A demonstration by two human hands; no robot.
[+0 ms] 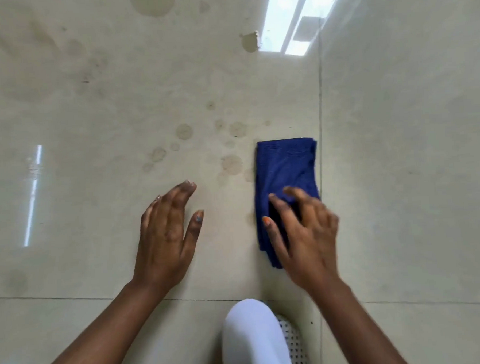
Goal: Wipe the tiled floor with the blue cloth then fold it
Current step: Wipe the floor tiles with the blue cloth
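Observation:
A dark blue cloth (285, 168) lies folded into a long strip on the glossy beige tiled floor (118, 104), right of centre, beside a grout line. My right hand (302, 234) is over the cloth's near end with fingers spread, blurred; whether it touches the cloth I cannot tell. It hides the cloth's lower right part. My left hand (166, 235) is flat and open above the bare tile, a hand's width left of the cloth, holding nothing.
Several round dried stains (232, 164) mark the tile just left of and beyond the cloth, with larger smudges (151, 2) farther away. My knee in white fabric (250, 340) and a perforated white shoe (293, 343) are at the bottom. Bright window reflections (288, 18) show at the top.

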